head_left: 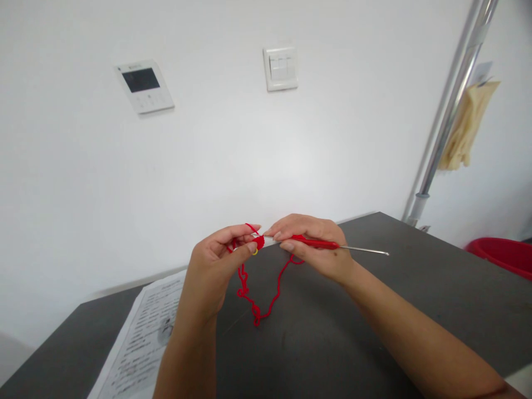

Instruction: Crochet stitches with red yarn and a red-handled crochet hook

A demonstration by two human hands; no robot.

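My left hand pinches a small red crochet piece between thumb and fingers. A yellow ring, perhaps a stitch marker, shows at the piece's lower edge. Red yarn runs over the left index finger and hangs in a kinked loop between the hands down to the table. In my right hand is a crochet hook with a red handle and metal ends. One end meets the crochet piece; the other points right, past the wrist. Fingers partly hide where the hook tip enters.
On the dark grey table, printed sheets lie at left, partly under my left forearm. A white wall stands behind, with a light switch and a wall panel. At right are a metal pole, hanging yellowish gloves and a red tub.
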